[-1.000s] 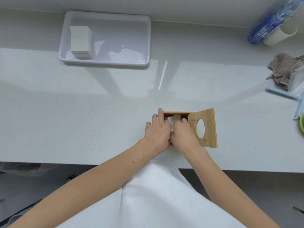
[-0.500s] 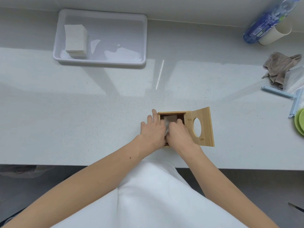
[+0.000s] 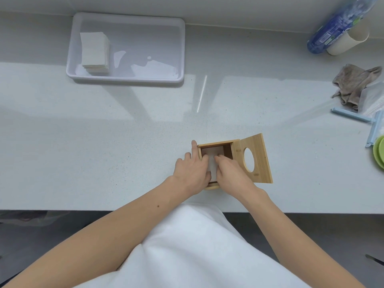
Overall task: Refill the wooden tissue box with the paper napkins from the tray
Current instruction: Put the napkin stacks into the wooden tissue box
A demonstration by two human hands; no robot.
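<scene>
The wooden tissue box stands open near the counter's front edge. Its lid, with a round hole, is swung out to the right. White napkins lie flat inside the box. My left hand rests at the box's left wall, index finger stretched along the outside, other fingers reaching onto the napkins. My right hand presses down on the napkins with straight fingers. At the back left, the white tray holds a stack of paper napkins at its left end.
At the back right are a blue bottle and a cream cup. A grey cloth, a light blue clip and green plates are along the right edge. The counter's front edge runs just behind my wrists.
The napkins that stuck up between my hands now lie flat and lower in the box. Both hands have pushed down into the opening.
</scene>
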